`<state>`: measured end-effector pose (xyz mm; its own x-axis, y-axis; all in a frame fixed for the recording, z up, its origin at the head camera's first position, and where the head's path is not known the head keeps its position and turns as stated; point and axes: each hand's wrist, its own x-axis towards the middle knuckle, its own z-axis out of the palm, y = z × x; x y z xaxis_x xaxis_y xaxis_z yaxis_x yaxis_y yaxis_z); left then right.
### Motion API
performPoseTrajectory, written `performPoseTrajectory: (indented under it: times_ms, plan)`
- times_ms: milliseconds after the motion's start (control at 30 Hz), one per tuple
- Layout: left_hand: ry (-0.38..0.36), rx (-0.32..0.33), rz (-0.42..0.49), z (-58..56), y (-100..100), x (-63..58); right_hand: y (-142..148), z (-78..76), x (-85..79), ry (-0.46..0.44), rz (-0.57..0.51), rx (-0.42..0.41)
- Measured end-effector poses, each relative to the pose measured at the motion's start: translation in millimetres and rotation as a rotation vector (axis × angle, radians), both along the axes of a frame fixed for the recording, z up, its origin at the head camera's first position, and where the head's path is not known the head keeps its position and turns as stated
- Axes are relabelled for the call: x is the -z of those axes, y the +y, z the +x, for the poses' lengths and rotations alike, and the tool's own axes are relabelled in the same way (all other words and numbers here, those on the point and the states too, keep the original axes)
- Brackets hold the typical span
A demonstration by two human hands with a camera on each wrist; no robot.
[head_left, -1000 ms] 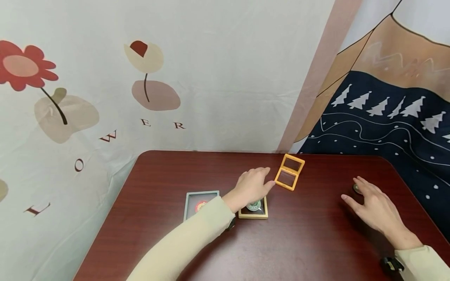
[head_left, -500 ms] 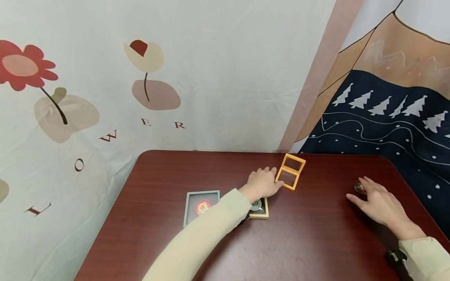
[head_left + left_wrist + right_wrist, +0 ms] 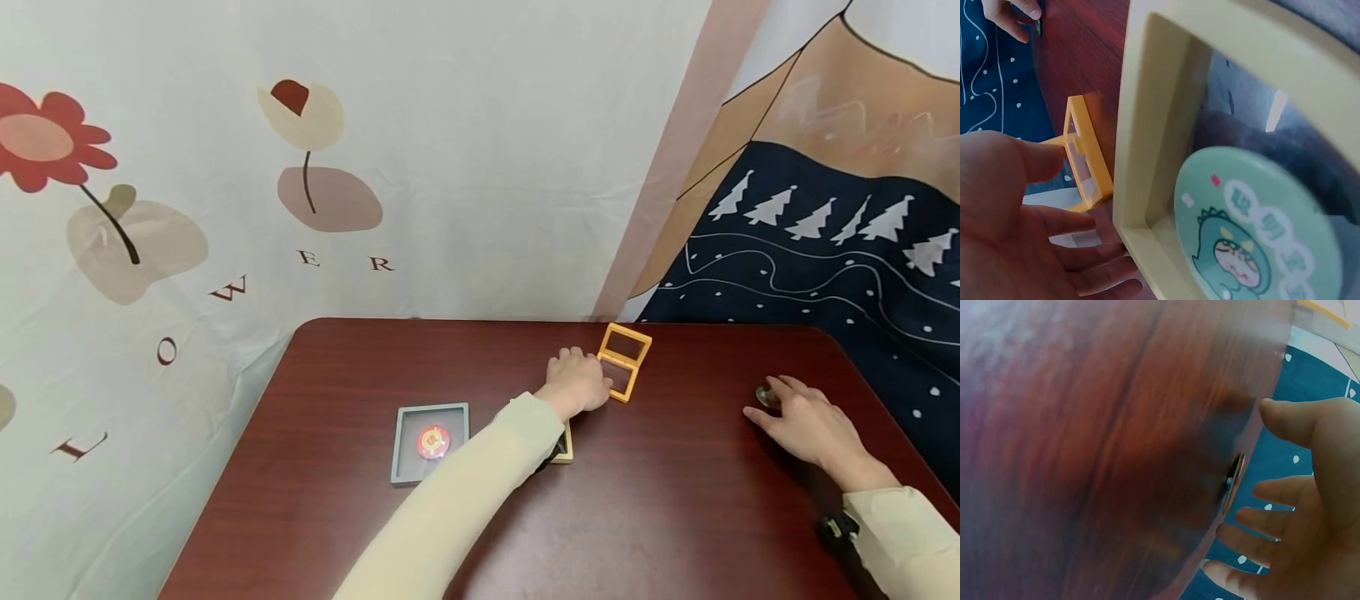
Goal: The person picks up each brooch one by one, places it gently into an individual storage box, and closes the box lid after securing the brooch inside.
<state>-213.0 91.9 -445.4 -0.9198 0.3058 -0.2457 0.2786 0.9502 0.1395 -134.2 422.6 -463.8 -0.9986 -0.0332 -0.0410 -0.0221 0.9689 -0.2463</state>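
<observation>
My left hand is at the left edge of an orange hinged case that lies unfolded, with two see-through panels. In the left wrist view, its thumb overlaps the case and its fingers are extended with nothing between them. My right hand hovers with spread, relaxed fingers by a small round badge on the right of the table. In the right wrist view that badge shows edge-on, apart from the fingertips.
A grey-blue square tray holds a red round badge. My left forearm mostly covers a pale yellow tray; in the left wrist view a green dinosaur badge sits in it. Printed cloth hangs behind the dark red table.
My left hand has moved right and away from me, up to the orange case, its sleeve now covering the yellow tray. The right hand has shifted only slightly near the small badge.
</observation>
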Motion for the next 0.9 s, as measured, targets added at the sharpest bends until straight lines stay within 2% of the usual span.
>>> performPoseTrajectory:
  times_ms: [400, 733, 900]
  plan:
    - [0.018, 0.050, 0.025, -6.8, 0, 1.3, 6, -5.7, 2.5, -0.011, 0.001, 0.024]
    - [-0.022, -0.001, 0.088, -14.2, 4, 3.9, 12, -11.8, 2.8, 0.013, -0.053, -0.013]
    - [-0.019, -0.001, 0.089, -13.5, 4, 2.3, 16, -14.3, -2.8, -0.019, -0.074, -0.016]
